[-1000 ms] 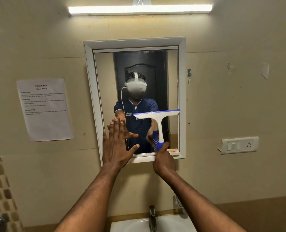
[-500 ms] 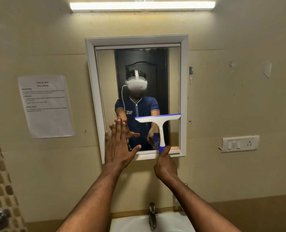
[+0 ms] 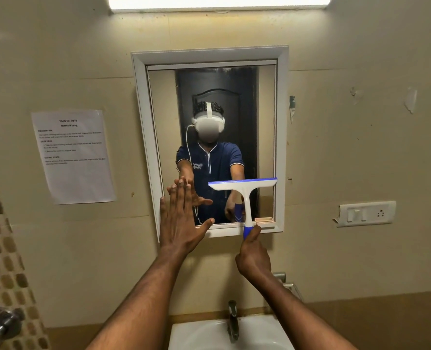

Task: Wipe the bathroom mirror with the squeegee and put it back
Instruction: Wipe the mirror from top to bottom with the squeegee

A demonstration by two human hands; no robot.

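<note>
A white-framed mirror [image 3: 143,117] hangs on the beige wall. The squeegee [image 3: 244,188] is white with a blue blade edge and a blue handle end. Its blade lies flat on the lower right part of the glass, close to the right frame. My right hand [image 3: 253,256] grips the blue handle just below the mirror's bottom edge. My left hand [image 3: 181,218] is flat with fingers spread, pressed on the mirror's lower left corner and frame.
A white sink [image 3: 199,334] with a metal tap [image 3: 232,322] sits directly below my arms. A printed sheet [image 3: 73,157] is taped to the wall on the left, a switch plate [image 3: 366,213] on the right. A tube light [image 3: 219,2] runs above. A metal fitting [image 3: 0,322] sticks out at the lower left.
The squeegee and my right hand have slid down the glass. My left hand has stayed on the mirror's lower left corner.
</note>
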